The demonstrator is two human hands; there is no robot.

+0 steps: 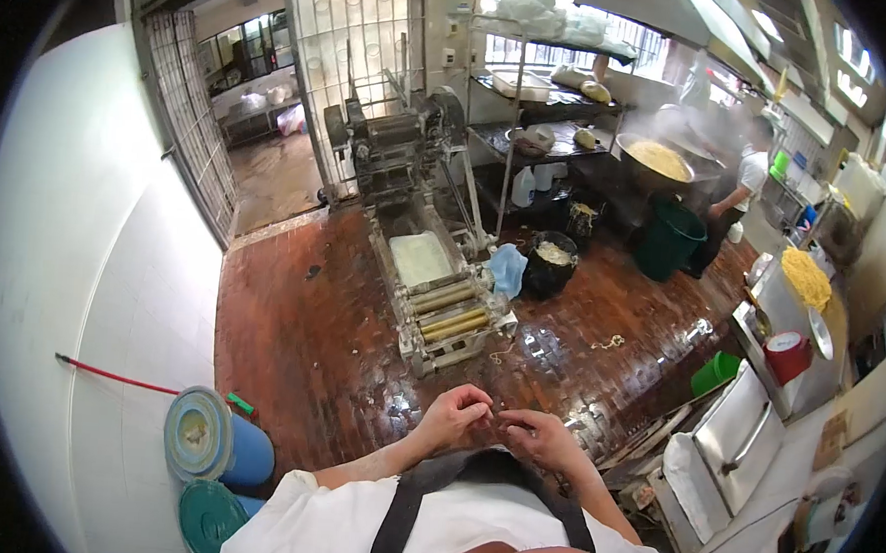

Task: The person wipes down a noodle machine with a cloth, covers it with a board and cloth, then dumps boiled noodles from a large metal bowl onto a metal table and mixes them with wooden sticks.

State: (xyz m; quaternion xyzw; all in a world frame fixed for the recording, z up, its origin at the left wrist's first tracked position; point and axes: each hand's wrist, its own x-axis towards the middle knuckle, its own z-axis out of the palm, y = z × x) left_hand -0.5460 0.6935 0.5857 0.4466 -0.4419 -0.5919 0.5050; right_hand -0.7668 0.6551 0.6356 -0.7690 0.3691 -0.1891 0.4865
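In the head view, my left hand (454,417) is in front of my dark apron (483,466), its fingers curled in toward the thumb. Whatever it may hold is too small or hidden to make out. My right hand (543,440) faces it across a narrow gap. Its fingers point left, partly stretched, and nothing shows in them. Beyond both hands stands a floury roller machine (399,154). A pale sheet of dough (421,259) lies on its bed, behind several yellowish rollers (451,315).
Blue bin (253,454) and green lid (212,525) stand left, near a red pole (117,373). Right are a steel lid (740,432), red container (787,357) and noodle pile (806,279). A co-worker (752,178) stands by a steaming pan (660,160) and green bin (670,238).
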